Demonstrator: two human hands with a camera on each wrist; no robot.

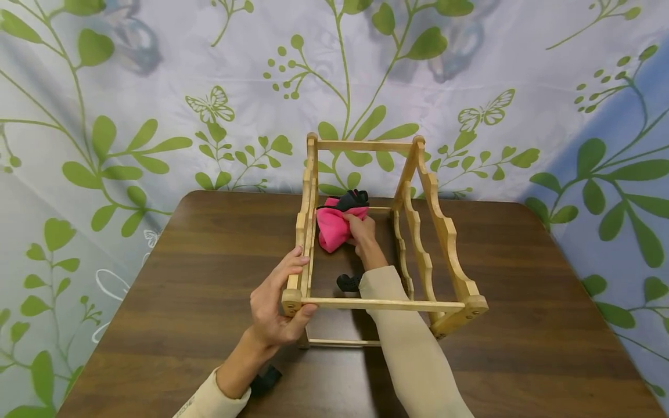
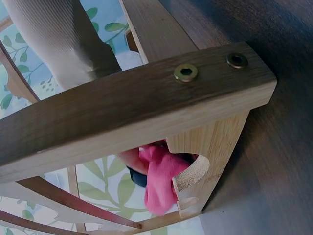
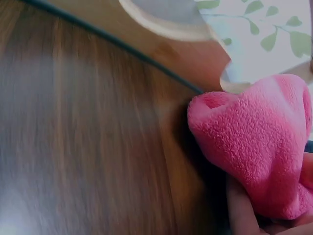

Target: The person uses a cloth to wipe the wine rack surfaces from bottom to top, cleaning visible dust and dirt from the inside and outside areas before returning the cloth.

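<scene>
A light wooden rack (image 1: pixel 384 303) with scalloped side rails stands on the dark wood table. My left hand (image 1: pixel 279 296) grips its near left corner, thumb over the front bar and fingers along the left side. Inside the frame, my right hand (image 1: pixel 363 232) holds a bunched pink fleece cloth (image 1: pixel 334 227) near the far left rail. A black item (image 1: pixel 352 200) sits against the top of the cloth. In the right wrist view, fingers (image 3: pixel 240 208) press into the cloth (image 3: pixel 254 142) from below. The left wrist view shows the cloth (image 2: pixel 161 181) beside a scalloped rail.
The brown table (image 1: pixel 209 261) extends on both sides of the rack. Behind it hangs a pale curtain (image 1: pixel 251 151) printed with green leaves and butterflies. Small black devices sit by the right sleeve (image 1: pixel 413 348) and the left wrist. Two bolts (image 2: pixel 186 72) show in a rack post.
</scene>
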